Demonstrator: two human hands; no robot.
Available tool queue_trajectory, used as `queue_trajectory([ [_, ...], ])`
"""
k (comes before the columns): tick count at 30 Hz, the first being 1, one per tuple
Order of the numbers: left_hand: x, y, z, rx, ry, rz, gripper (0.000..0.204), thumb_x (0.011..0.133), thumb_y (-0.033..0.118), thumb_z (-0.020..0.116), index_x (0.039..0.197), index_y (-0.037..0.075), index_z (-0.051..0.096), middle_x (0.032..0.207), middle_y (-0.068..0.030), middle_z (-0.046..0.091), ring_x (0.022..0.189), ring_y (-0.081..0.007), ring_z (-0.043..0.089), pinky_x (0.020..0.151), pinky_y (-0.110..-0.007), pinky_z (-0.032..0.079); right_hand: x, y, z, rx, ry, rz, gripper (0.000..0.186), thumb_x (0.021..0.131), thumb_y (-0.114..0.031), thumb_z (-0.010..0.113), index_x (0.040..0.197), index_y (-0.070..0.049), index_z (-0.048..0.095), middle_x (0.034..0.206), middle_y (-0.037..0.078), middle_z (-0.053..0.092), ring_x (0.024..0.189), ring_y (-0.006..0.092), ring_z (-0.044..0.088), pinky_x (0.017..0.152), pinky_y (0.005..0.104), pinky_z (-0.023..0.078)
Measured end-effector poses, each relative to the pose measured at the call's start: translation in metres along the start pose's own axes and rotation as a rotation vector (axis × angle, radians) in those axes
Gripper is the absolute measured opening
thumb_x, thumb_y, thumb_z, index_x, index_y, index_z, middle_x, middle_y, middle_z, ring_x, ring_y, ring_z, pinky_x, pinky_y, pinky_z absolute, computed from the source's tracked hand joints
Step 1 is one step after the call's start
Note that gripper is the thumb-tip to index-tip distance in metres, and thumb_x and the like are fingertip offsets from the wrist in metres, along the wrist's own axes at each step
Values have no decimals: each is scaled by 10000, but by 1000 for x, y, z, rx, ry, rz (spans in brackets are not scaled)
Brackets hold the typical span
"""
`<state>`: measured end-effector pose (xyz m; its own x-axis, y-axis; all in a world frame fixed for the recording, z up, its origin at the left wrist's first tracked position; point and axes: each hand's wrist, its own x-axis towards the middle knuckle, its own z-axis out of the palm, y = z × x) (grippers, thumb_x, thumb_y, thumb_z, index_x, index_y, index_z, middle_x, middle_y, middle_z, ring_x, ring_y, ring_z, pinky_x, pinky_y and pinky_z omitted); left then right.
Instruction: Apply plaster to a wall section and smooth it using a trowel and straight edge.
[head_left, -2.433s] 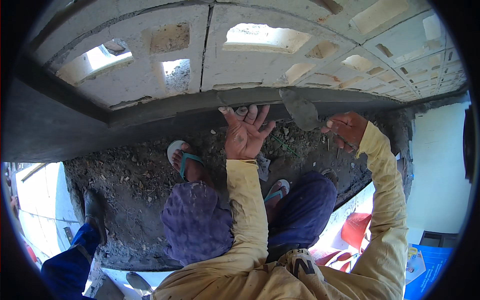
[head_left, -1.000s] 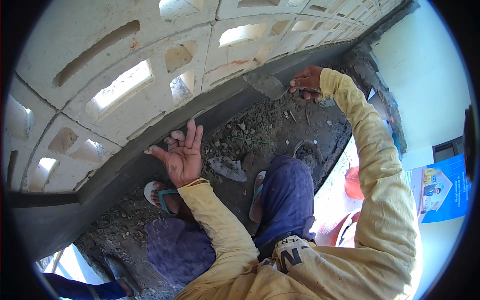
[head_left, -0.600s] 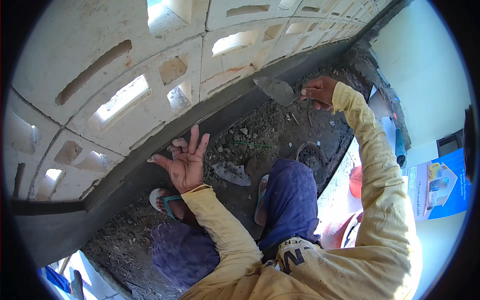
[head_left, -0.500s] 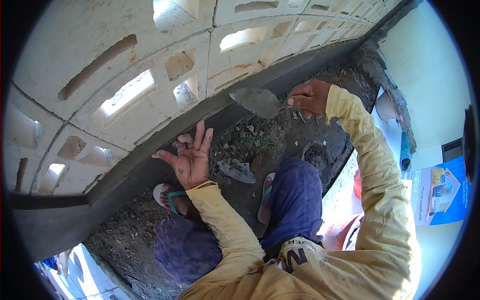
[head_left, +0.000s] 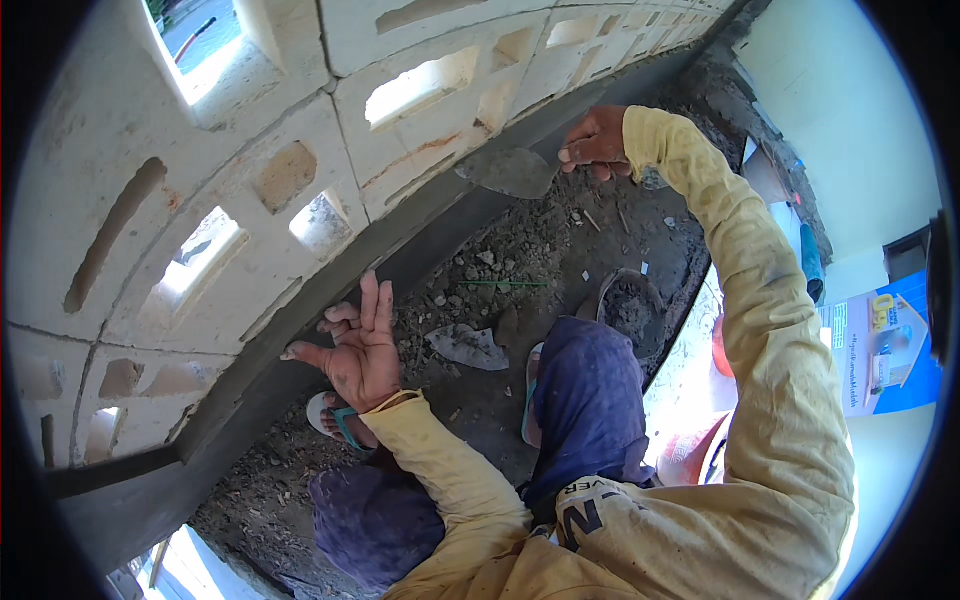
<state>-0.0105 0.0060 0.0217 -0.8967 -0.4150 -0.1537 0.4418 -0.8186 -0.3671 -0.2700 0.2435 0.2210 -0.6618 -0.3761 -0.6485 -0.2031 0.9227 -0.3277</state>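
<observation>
My right hand (head_left: 597,142) is closed around the handle of a pointed trowel (head_left: 508,173). Its grey blade lies along the top of the smooth cement ledge (head_left: 415,222), below the pale pierced blocks (head_left: 285,165); whether it touches is hard to tell. Nearer and to the left, my left hand (head_left: 362,350) is palm up with nothing in it, thumb and fingers spread beside the ledge. Some fingers are partly curled. The trowel's handle is mostly hidden in my right fist.
Below the wall lies rubble-strewn soil (head_left: 490,255), with a crumpled grey scrap (head_left: 467,346) and a thin green stick (head_left: 505,283). A bowl of dark mortar (head_left: 632,312) sits beside my right knee. A red-and-white bucket (head_left: 690,455) stands to the right.
My right hand and the trowel have moved up and slightly left along the ledge. My left hand stays spread, now a little lower in view. The whole view has shifted.
</observation>
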Motion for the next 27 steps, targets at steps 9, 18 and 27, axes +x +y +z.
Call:
queue_trajectory([
  [9, 1, -4, 4, 10, 33, 8, 451, 656, 391, 743, 760, 53, 463, 845, -101, 573, 1268, -449, 302, 1090, -616, 102, 33, 124, -68, 195, 46, 114, 328, 846, -424, 579, 995, -142, 651, 610, 62, 550, 394, 156, 403, 367, 316, 329],
  [18, 1, -8, 6, 14, 51, 10, 473, 652, 413, 741, 763, 51, 456, 827, -94, 576, 1238, -454, 348, 1090, -615, 113, 13, 200, -78, 156, 425, 326, 342, 852, -460, 528, 913, -144, 644, 602, 29, 552, 441, 169, 466, 442, 334, 399],
  [27, -3, -19, 11, -1, 93, 41, 536, 642, 418, 750, 823, 30, 428, 921, -153, 532, 1265, -448, 306, 1088, -617, 110, -113, 288, 120, 774, 611, 409, 314, 902, -373, 475, 981, -77, 547, 678, 53, 544, 483, 141, 504, 420, 293, 389],
])
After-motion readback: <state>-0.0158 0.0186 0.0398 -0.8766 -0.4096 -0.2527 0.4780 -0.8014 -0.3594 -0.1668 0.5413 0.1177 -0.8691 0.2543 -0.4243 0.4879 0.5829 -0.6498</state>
